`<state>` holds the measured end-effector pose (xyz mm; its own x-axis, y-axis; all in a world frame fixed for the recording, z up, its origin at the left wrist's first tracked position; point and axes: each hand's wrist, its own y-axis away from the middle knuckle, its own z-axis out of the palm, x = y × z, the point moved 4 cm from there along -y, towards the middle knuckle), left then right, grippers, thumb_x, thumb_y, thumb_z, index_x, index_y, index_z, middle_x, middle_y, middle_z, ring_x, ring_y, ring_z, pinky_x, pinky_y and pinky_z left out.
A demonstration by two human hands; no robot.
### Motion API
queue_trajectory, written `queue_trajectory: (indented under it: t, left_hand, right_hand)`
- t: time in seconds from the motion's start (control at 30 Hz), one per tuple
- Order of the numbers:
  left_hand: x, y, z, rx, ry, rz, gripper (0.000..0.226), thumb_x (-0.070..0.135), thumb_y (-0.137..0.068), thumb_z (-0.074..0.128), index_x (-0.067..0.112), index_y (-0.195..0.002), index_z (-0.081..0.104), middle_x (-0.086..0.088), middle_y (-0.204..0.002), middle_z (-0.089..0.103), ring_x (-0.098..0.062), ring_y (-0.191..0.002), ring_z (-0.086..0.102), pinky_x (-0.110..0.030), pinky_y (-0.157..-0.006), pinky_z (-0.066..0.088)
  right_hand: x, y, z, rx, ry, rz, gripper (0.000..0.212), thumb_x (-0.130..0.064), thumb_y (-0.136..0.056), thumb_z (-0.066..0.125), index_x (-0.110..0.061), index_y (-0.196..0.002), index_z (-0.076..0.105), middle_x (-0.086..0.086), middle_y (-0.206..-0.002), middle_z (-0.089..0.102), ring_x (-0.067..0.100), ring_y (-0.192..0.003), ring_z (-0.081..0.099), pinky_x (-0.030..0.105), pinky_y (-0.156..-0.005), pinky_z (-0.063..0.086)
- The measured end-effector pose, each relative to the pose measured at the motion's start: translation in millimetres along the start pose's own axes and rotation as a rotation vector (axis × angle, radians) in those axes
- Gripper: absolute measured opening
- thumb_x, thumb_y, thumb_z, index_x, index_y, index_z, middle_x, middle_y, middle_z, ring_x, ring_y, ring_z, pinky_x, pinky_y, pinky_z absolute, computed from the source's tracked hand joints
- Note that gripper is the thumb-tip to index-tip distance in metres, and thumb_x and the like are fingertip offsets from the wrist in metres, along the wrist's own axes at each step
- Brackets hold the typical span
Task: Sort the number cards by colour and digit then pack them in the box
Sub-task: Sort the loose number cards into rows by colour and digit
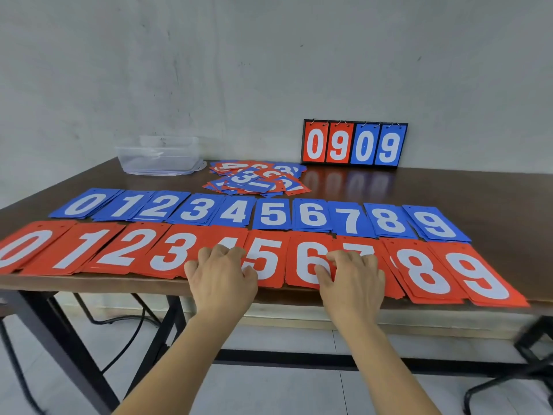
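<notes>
While the left hand half hid the red 4 pile just left of the red 5 pile, the right hand masked the red 7 pile two places right of it, fingers bent, any grip indiscernible.

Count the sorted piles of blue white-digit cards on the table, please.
10, side by side behind the red piles: 0, 1, 2, 3, 4, 5, 6, 7, 8, 9, left to right. The mixed heap behind holds more blue cards.
</notes>
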<state>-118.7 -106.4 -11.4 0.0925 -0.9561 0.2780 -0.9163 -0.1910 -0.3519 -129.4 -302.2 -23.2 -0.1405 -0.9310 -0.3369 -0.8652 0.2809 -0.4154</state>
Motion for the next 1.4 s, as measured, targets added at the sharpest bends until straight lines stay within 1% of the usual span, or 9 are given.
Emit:
queue_trajectory:
  t: [0.1, 0.2, 0.43, 0.7, 0.9, 1.13, 1.23, 1.37, 1.4]
  left_hand:
    - [-1, -2, 0, 0.021, 0.041, 0.025, 0.035, 0.041, -0.094, 0.047, 0.033, -0.126, 0.056, 0.009, -0.124, 0.056, -0.012, -0.114, 0.043, -0.032, -0.094, 0.029]
    - [0, -18, -5, 0.056, 0.072, 0.060, 0.038, 0.044, -0.094, 0.048, 0.033, -0.130, 0.053, 0.009, -0.129, 0.054, -0.012, -0.121, 0.042, -0.033, -0.101, 0.030]
    - [5, -87, -9, 0.057, -0.006, 0.192, 0.043, 0.047, -0.094, 0.048, 0.030, -0.134, 0.051, 0.008, -0.130, 0.055, -0.017, -0.125, 0.042, -0.037, -0.106, 0.026]
    - [-16, -184, 9, 0.014, -0.076, 0.301, 0.038, 0.046, -0.093, 0.048, 0.029, -0.126, 0.055, 0.007, -0.115, 0.059, -0.017, -0.115, 0.047, -0.034, -0.098, 0.024]
    - [-50, -255, 33, -0.076, -0.079, 0.265, 0.034, 0.046, -0.093, 0.050, 0.028, -0.121, 0.059, 0.007, -0.109, 0.063, -0.016, -0.108, 0.052, -0.033, -0.089, 0.027]
    - [-74, -325, 66, -0.150, -0.006, 0.154, 0.041, 0.049, -0.094, 0.050, 0.028, -0.129, 0.054, 0.006, -0.119, 0.064, -0.018, -0.113, 0.056, -0.035, -0.100, 0.030]
    - [-74, -344, 80, -0.174, 0.018, 0.128, 0.040, 0.049, -0.093, 0.051, 0.025, -0.125, 0.056, 0.005, -0.118, 0.064, -0.018, -0.112, 0.056, -0.036, -0.100, 0.031]
    - [-76, -359, 95, -0.185, 0.034, 0.124, 0.037, 0.048, -0.094, 0.050, 0.025, -0.123, 0.056, 0.005, -0.117, 0.065, -0.018, -0.110, 0.057, -0.035, -0.099, 0.031]
    - [-77, -362, 99, -0.189, 0.032, 0.122, 0.038, 0.049, -0.094, 0.050, 0.025, -0.123, 0.056, 0.005, -0.116, 0.065, -0.018, -0.109, 0.057, -0.035, -0.099, 0.031]
  right_hand:
    - [-1, -2, -2, 0.035, -0.013, 0.017, 0.035, -0.050, -0.092, 0.054, -0.030, -0.119, 0.060, -0.010, -0.115, 0.064, 0.014, -0.109, 0.045, 0.028, -0.085, 0.037]
    - [-9, -16, -9, 0.074, -0.036, 0.022, 0.030, -0.046, -0.092, 0.055, -0.030, -0.118, 0.060, -0.009, -0.114, 0.063, 0.015, -0.110, 0.044, 0.030, -0.089, 0.036]
    - [-54, -69, 1, 0.049, -0.058, -0.023, 0.037, -0.040, -0.094, 0.054, -0.027, -0.128, 0.053, -0.003, -0.126, 0.055, 0.019, -0.120, 0.040, 0.033, -0.096, 0.032]
    - [-93, -146, 27, 0.006, 0.025, -0.007, 0.035, -0.041, -0.093, 0.056, -0.029, -0.127, 0.053, -0.004, -0.126, 0.055, 0.019, -0.121, 0.042, 0.034, -0.097, 0.033]
    - [-105, -190, 60, -0.095, 0.008, 0.088, 0.033, -0.045, -0.092, 0.057, -0.027, -0.120, 0.058, -0.005, -0.117, 0.064, 0.019, -0.117, 0.047, 0.036, -0.094, 0.036]
    - [-119, -242, 115, -0.264, -0.045, 0.158, 0.059, -0.061, -0.080, 0.063, -0.023, -0.125, 0.056, -0.003, -0.118, 0.062, 0.020, -0.114, 0.050, 0.037, -0.092, 0.041]
    - [-124, -260, 133, -0.316, -0.034, 0.153, 0.061, -0.064, -0.079, 0.063, -0.024, -0.124, 0.057, -0.002, -0.119, 0.061, 0.021, -0.116, 0.048, 0.036, -0.091, 0.038]
    - [-131, -279, 154, -0.343, -0.042, 0.114, 0.050, -0.068, -0.078, 0.061, -0.024, -0.102, 0.059, -0.005, -0.102, 0.060, 0.022, -0.111, 0.051, 0.038, -0.090, 0.041]
    - [-134, -283, 159, -0.349, -0.045, 0.105, 0.052, -0.070, -0.077, 0.061, -0.024, -0.101, 0.058, -0.005, -0.101, 0.058, 0.023, -0.113, 0.050, 0.039, -0.091, 0.041]
